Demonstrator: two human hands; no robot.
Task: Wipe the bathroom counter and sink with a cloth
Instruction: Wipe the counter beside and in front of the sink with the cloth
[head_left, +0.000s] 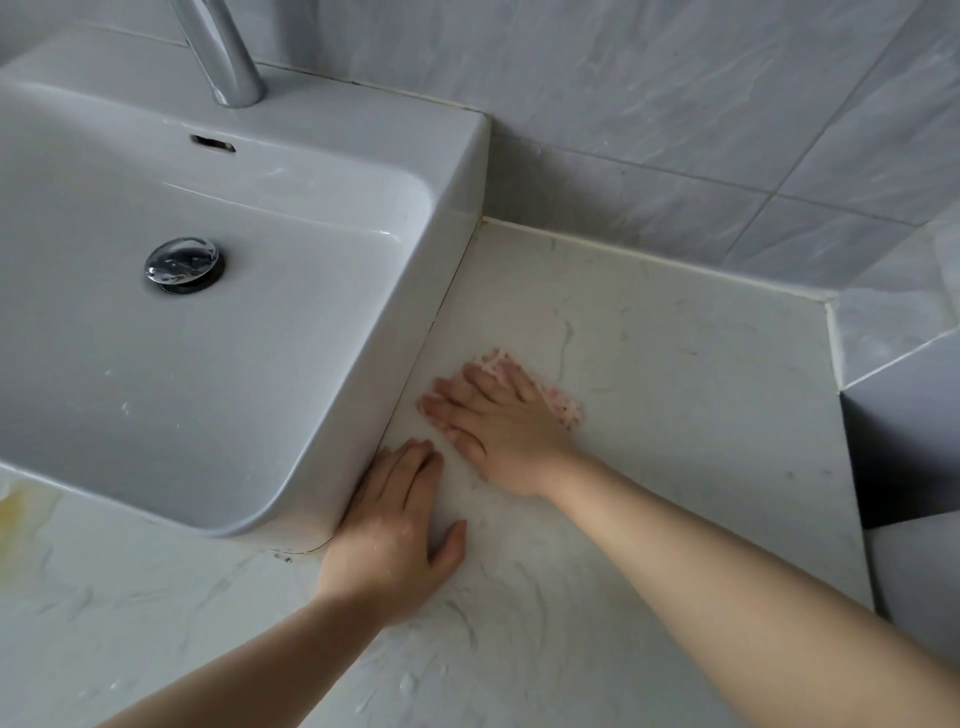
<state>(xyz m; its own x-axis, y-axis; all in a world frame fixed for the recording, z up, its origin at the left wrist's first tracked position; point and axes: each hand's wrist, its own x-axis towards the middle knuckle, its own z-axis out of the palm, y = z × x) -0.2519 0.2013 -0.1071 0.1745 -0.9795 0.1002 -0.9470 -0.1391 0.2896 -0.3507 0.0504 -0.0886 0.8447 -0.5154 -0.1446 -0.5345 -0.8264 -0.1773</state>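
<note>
The right grip (498, 421) is lying flat, fingers straight and slightly spread. It is pressing the cloth (566, 410) onto the table (675, 389) rather than clutching it, and a flat palm is probably giving broad, even pressure for wiping. It is working just right of the sink (363, 415), with fingertips pointing toward the sink's side wall, likely aiming for the seam where the sink meets the table.

The left grip (389, 530) is also lying open and holding nothing. It is resting palm down on the table at the sink's near right corner, its edge touching the sink wall, seemingly bracing the person while leaning in.

The cloth is mostly hiding under the right grip. Only pinkish, patterned edges are showing beyond the fingers and on the side away from the sink. It is looking thin and bunched, and it is too blurred to tell whether it is damp.
</note>
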